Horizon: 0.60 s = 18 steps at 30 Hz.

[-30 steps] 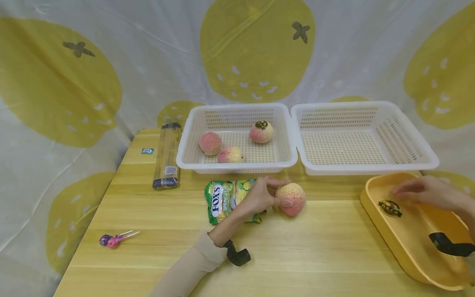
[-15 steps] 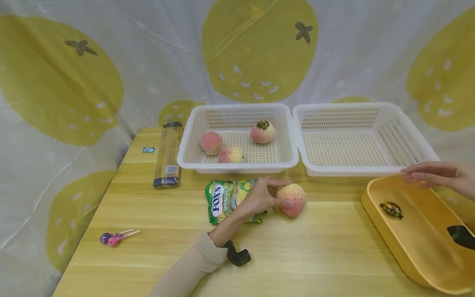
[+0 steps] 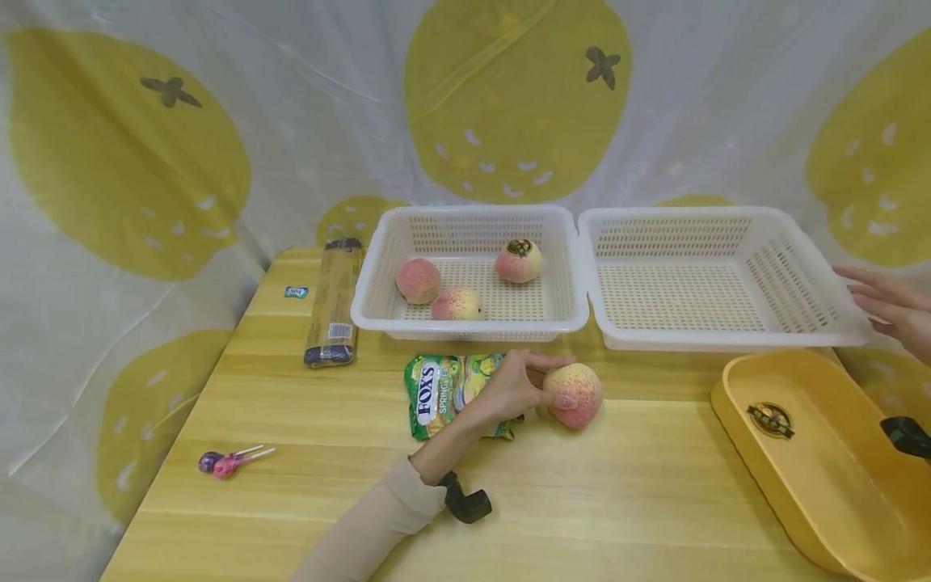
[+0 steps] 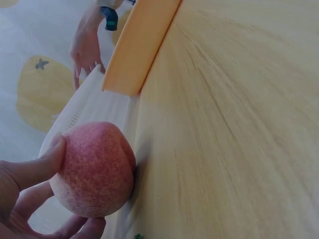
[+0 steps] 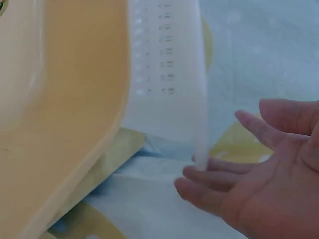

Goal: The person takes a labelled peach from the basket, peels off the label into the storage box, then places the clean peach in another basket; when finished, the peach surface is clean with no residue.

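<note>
A pink and pale yellow peach (image 3: 584,394) stands on the wooden table, in front of the two white baskets. My left hand (image 3: 511,390) holds it from the left, thumb and fingers bent around its side; the left wrist view shows this grip on the peach (image 4: 94,169) up close. My right hand (image 3: 889,309) is at the right end of the right white basket (image 3: 698,339), its fingers extended. In the right wrist view the fingertips of that hand (image 5: 249,174) are right at the basket's outer corner (image 5: 200,149), palm facing it.
Three peaches lie in the left white basket (image 3: 465,329). A green FOX'S candy bag (image 3: 427,398) is under my left wrist. An orange tub (image 3: 764,473) with a round sticker stands at the right. Farther left are a long wrapped packet (image 3: 334,303), a small wrapped sweet (image 3: 296,292) and lollipops (image 3: 224,465).
My right hand has moved from over the orange tub, back and to the right, to the right basket's outer end. My left hand keeps its hold on the peach.
</note>
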Each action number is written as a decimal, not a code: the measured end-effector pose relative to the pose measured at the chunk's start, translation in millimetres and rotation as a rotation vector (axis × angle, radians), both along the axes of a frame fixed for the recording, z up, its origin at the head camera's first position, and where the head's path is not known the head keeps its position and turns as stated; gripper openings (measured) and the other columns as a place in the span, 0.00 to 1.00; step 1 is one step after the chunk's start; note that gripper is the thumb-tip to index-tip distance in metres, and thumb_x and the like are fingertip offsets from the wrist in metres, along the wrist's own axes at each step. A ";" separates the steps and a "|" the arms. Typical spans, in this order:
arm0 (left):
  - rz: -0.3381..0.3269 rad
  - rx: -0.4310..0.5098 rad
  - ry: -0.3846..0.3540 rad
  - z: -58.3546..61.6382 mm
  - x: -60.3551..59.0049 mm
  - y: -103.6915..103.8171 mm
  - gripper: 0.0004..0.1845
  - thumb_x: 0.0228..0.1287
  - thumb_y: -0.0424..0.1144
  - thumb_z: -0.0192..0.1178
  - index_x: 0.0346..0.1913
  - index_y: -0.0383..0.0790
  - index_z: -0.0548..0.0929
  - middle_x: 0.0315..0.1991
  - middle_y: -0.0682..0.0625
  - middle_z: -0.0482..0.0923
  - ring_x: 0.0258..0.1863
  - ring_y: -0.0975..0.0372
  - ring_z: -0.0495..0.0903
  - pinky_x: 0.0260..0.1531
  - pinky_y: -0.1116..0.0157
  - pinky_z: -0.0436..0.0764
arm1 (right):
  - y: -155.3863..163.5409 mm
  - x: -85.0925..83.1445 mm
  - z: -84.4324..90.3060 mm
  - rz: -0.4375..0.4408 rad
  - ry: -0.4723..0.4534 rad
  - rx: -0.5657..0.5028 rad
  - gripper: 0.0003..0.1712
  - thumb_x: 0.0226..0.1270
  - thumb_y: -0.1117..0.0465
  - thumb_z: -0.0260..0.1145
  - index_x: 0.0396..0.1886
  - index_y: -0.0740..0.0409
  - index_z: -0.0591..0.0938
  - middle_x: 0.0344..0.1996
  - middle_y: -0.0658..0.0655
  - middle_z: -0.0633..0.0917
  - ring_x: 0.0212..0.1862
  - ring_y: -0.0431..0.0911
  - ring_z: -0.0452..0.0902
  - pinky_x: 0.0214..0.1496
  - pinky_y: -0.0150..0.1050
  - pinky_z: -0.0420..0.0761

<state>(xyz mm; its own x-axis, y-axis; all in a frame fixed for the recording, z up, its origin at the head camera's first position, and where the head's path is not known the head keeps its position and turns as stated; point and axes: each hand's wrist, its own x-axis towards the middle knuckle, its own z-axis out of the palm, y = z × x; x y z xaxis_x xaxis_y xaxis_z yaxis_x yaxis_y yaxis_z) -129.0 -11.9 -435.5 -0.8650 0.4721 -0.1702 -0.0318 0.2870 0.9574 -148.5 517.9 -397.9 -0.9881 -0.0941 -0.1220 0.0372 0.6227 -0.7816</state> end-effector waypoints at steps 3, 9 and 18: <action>0.007 -0.017 0.009 0.7 -0.5 0.4 0.31 0.51 0.31 0.80 0.61 0.46 0.87 0.52 0.45 0.83 0.46 0.56 0.82 0.33 0.73 0.80 | 8.9 -10.4 -4.9 0.054 -0.066 -0.181 0.35 0.88 0.61 0.39 0.84 0.28 0.46 0.52 0.15 0.71 0.48 0.14 0.69 0.50 0.22 0.73; 0.012 -0.040 0.020 0.6 -0.2 0.3 0.31 0.51 0.31 0.80 0.61 0.47 0.87 0.53 0.45 0.83 0.47 0.57 0.79 0.34 0.73 0.79 | 30.4 -20.6 -17.3 0.233 -0.223 -0.901 0.33 0.86 0.67 0.32 0.75 0.36 0.71 0.58 0.40 0.86 0.54 0.38 0.86 0.46 0.36 0.88; 0.011 -0.074 0.039 0.1 0.1 0.8 0.31 0.51 0.34 0.81 0.61 0.51 0.87 0.54 0.49 0.84 0.52 0.58 0.77 0.42 0.69 0.77 | 35.7 -26.0 -32.4 0.447 -0.343 -1.267 0.38 0.83 0.72 0.24 0.79 0.46 0.68 0.68 0.50 0.81 0.65 0.49 0.82 0.58 0.48 0.87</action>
